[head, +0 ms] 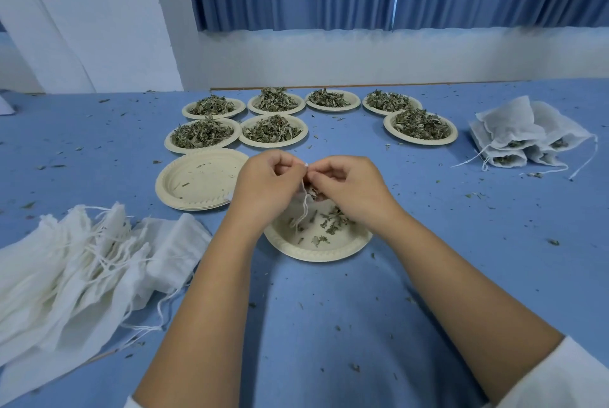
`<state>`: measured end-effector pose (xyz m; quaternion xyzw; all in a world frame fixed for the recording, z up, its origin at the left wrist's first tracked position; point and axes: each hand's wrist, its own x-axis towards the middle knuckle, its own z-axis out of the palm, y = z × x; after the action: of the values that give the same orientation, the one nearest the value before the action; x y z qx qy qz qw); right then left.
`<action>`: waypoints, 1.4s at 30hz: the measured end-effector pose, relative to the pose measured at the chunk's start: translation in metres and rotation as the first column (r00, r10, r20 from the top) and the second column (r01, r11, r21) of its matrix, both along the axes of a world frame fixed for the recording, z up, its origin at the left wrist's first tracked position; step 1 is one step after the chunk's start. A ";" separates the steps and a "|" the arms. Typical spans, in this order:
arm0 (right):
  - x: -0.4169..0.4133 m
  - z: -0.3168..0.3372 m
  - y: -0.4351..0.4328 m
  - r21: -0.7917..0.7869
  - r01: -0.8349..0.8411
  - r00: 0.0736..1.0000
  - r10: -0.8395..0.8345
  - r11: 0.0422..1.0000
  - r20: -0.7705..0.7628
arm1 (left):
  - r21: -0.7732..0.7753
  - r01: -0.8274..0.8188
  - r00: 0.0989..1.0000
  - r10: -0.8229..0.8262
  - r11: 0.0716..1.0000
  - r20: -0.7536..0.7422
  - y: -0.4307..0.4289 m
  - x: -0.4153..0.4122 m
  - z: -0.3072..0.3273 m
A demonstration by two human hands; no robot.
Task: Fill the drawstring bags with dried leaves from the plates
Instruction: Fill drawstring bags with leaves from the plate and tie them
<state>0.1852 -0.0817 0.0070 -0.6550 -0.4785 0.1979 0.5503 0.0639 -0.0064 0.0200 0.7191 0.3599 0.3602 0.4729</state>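
Observation:
My left hand (267, 182) and my right hand (351, 187) meet above a cream paper plate (316, 251) that holds a few scattered dried leaves. Both hands pinch the mouth of a small white drawstring bag (308, 193); its string hangs down between them and the bag body is mostly hidden behind my fingers. Several plates heaped with dried leaves (273, 131) stand in rows farther back. A pile of flat white bags (82, 262) lies at the left. Filled bags (520, 137) are stacked at the right.
A stack of bare paper plates (197, 180) sits left of my hands. Leaf crumbs speckle the blue table (329, 325). A white wall and blue curtains close off the far edge.

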 end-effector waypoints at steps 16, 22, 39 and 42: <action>0.009 0.004 -0.004 -0.007 -0.012 0.994 0.013 1.000 0.104 | -0.044 -0.062 0.994 0.065 0.997 0.085 0.005 -0.001 -0.002; 0.009 0.001 -0.002 0.076 0.043 0.996 -0.049 0.996 0.079 | -0.028 -0.014 0.996 0.017 1.000 0.083 0.003 -0.001 -0.001; 0.002 0.002 -0.008 -0.329 -0.096 0.866 0.242 0.939 0.438 | 0.095 0.076 0.994 -0.083 0.993 0.076 -0.004 0.001 -0.002; 0.002 0.001 -0.010 -0.389 -0.109 0.836 0.296 0.915 0.462 | 0.094 0.058 0.995 -0.065 0.994 0.075 -0.004 0.002 -0.002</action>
<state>0.1869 -0.0913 0.0078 -0.7148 -0.6322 0.1561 0.2549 0.0656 -0.0101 0.0176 0.7363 0.3020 0.3893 0.4638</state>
